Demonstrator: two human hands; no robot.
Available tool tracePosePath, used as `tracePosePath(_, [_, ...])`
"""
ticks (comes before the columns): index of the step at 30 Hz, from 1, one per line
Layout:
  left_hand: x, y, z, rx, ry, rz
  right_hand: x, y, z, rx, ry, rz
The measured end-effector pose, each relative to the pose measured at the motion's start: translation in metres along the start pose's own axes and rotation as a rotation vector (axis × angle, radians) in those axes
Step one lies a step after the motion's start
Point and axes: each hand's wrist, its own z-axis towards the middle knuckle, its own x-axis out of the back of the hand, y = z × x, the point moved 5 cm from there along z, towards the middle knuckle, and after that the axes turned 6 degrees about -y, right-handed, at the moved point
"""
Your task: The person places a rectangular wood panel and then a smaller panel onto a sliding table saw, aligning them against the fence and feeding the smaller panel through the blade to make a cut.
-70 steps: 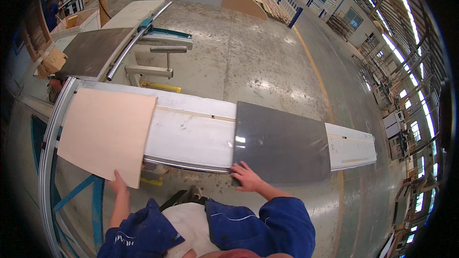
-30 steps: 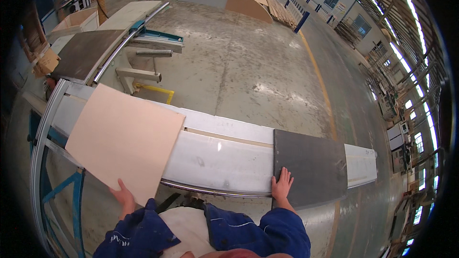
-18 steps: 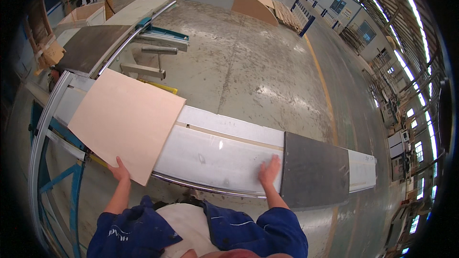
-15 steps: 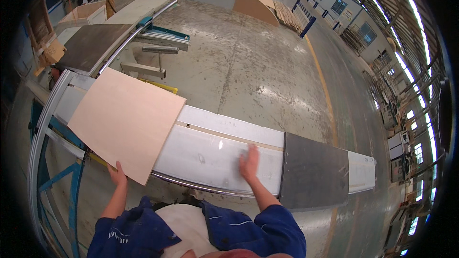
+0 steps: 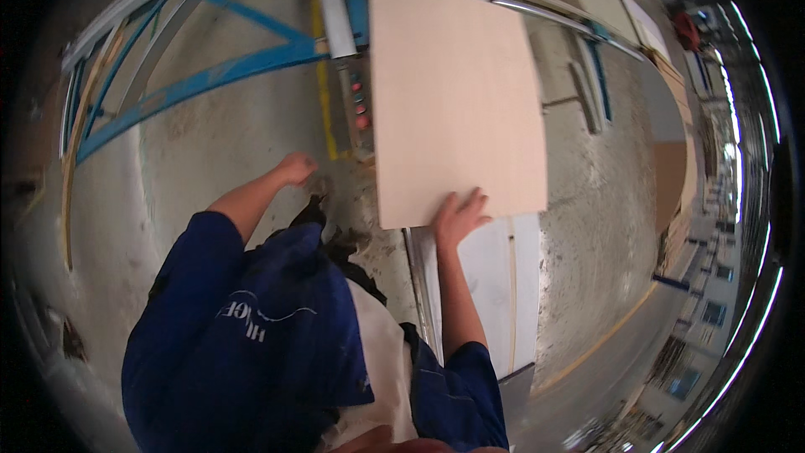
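Observation:
A large flat board (image 5: pixel 457 109) with a pale pinkish wood face lies on the long metal table (image 5: pixel 495 294). My right hand (image 5: pixel 461 216) rests at the board's near edge, its fingers spread on the top face. Out to the left, away from the board, my left hand (image 5: pixel 297 169) hangs over the floor with its fingers curled in, slightly blurred. Nothing shows in it.
A strip of red buttons (image 5: pixel 360 107) sits under the board's left side. Blue steel framing (image 5: pixel 201 75) spreads to the upper left. Beyond the board runs a metal rail (image 5: pixel 562 17). Stacked sheets (image 5: pixel 669 184) lie at the far right.
My view has swung left. My left hand has let go of the board's corner and moved away left. My right hand has gone from above the bare metal table to the board's near edge.

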Motion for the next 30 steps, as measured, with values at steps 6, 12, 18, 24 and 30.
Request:
tracePosePath(6, [-0.003,0.015,0.042,0.12,-0.099,-0.276,0.006,-0.018,0.02,-0.173,0.08,-0.129])
tracePosePath(12, [-0.024,0.026,0.155,0.115,0.035,-0.188,0.007,-0.023,0.042,-0.148,0.051,-0.205])
tracePosePath(18, [-0.06,0.036,0.264,0.366,0.021,-0.732,0.006,-0.023,0.042,-0.203,0.043,-0.265])
tracePosePath(24, [-0.039,0.068,0.237,-0.206,0.075,0.619,0.007,-0.021,0.042,-0.143,0.06,-0.26])
tracePosePath(30, [0.015,0.063,0.257,0.004,0.013,0.793,0.021,-0.027,0.04,-0.186,0.094,-0.259])
